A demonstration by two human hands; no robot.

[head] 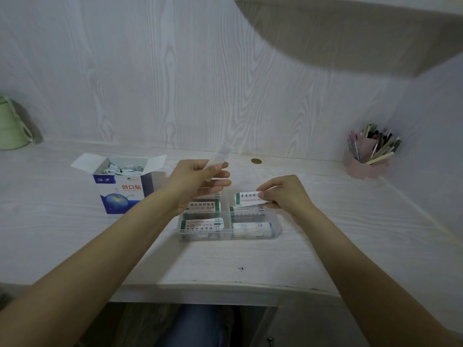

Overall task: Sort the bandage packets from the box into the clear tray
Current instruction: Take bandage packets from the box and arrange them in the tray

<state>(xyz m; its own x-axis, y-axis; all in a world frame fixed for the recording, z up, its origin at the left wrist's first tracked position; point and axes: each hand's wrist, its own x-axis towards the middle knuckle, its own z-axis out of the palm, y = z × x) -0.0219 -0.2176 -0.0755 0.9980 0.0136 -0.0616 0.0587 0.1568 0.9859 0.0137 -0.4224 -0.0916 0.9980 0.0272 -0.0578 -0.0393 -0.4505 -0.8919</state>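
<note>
Left hand (200,181): fingers curled round a clear strip (218,159), held tilted above the tray's 12 o'clock side.
Right hand (283,194): thumb and fingers pinch a bandage packet (246,198) over the tray's compartment at 2 o'clock.
Clear tray (226,235): lies on the table (250,261) in the middle, divided in compartments, with packets already lying flat in them.
Box (124,186): stands open at 9 o'clock from the tray, near it, with more packets inside.
Pen holder (368,159): pink, at 2 o'clock, well apart.
Green container (12,126): at 10 o'clock, at the table's far edge.
</note>
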